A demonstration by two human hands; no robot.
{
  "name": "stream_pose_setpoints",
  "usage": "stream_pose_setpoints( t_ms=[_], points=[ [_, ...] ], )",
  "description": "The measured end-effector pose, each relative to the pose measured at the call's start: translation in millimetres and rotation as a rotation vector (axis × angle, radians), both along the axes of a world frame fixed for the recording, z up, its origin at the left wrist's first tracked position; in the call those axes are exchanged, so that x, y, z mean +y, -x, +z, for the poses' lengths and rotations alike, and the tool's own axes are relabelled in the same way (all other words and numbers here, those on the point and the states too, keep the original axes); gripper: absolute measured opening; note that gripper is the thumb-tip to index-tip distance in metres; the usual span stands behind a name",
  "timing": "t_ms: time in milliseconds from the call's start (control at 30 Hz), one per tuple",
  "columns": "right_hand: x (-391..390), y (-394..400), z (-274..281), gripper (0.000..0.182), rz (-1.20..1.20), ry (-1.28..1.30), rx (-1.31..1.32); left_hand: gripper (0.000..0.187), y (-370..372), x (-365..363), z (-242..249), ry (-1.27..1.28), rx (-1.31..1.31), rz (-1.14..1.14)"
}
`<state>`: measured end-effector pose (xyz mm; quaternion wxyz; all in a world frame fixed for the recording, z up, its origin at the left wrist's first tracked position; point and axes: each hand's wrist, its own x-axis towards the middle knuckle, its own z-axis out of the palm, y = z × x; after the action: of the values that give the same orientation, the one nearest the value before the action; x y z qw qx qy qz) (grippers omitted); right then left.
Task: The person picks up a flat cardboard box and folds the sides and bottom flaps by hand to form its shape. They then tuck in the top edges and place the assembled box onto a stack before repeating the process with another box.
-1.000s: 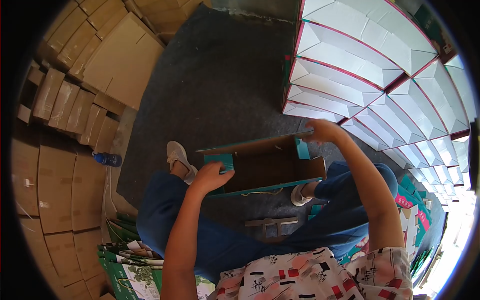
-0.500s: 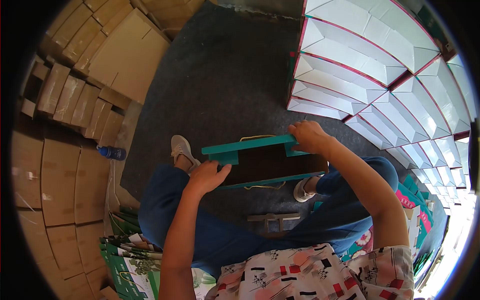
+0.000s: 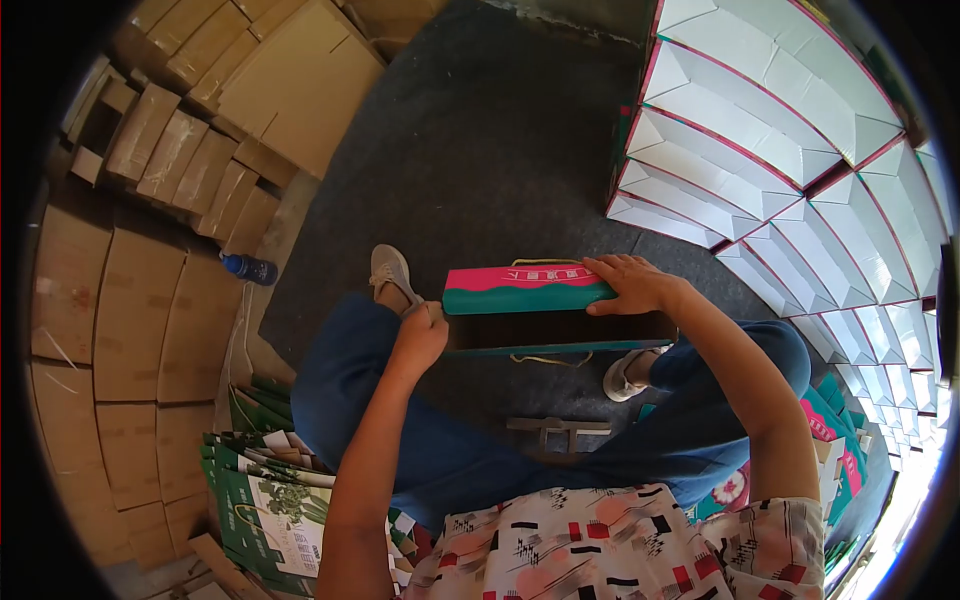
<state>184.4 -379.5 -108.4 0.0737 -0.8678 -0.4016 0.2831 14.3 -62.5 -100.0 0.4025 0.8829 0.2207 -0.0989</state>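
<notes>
A teal and pink cardboard gift box (image 3: 530,294) with yellow cord handles is held between my knees above the floor. Its long opening shows a dark inside, and the pink lid flap with white characters leans over the far side. Curled at the box's left end, my left hand (image 3: 418,342) grips the edge there; its fingertips are partly hidden. My right hand (image 3: 640,285) lies over the right part of the flap, fingers on top and thumb on its near face, holding it.
Tall rows of white open-ended boxes (image 3: 710,160) with red edges stand on the right. Brown cartons (image 3: 130,340) are stacked on the left near a blue bottle (image 3: 250,268). Flat green printed cartons (image 3: 270,510) lie at lower left. A small wooden stool (image 3: 558,428) is between my legs.
The far lid flap has folded over toward me, so its pink printed face now shows. My left hand has moved from the inner flap to the box's left end and closed there.
</notes>
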Motion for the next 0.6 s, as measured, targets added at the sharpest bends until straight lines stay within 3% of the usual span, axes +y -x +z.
stream_pose_setpoints(
  t_ms=[233,433,600],
  points=[
    [31.8,4.8,3.0,0.082,0.031,0.179,-0.152,0.036,-3.6,-2.4,6.8,-0.137,0.038,-0.026],
    [45.7,8.4,-34.6,0.067,0.113,0.263,-0.477,0.038,-6.7,4.1,4.5,-0.134,0.003,-0.072],
    [40.3,14.8,-49.3,0.059,0.088,0.197,-0.599,0.036,-12.1,0.8,7.0,-0.163,0.051,-0.179]
  ],
)
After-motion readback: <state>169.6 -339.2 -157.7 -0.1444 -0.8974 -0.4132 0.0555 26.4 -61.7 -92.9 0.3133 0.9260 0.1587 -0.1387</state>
